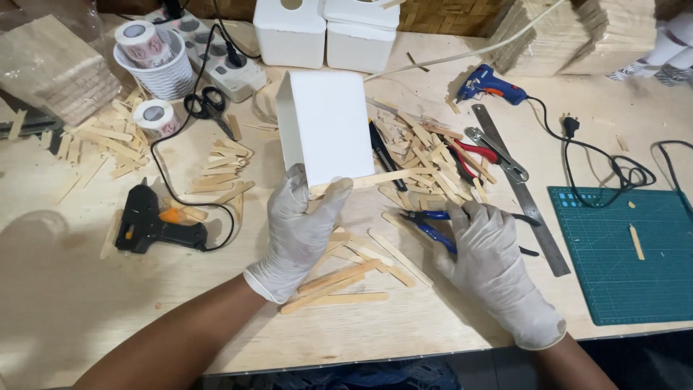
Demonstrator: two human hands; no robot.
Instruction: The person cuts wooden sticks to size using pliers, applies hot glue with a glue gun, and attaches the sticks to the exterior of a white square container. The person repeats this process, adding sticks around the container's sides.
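Observation:
My left hand (302, 230), in a white glove, grips the near bottom edge of a white rectangular box (325, 126) and pins a wooden stick (368, 180) across that edge. The box stands tilted on the wooden table. My right hand (491, 260), also gloved, is closed on blue-handled pliers (426, 220) that lie low over the table, jaws pointing left toward the stick's free end. Loose wooden sticks (346, 278) lie under and between both hands.
A black glue gun (148, 220) lies at the left, a blue one (491, 83) at the back right. A metal ruler (520, 189), red pliers (473, 155), scissors (209, 102), tape rolls (155, 115), a power strip (216, 61) and a green cutting mat (628, 253) surround the work spot.

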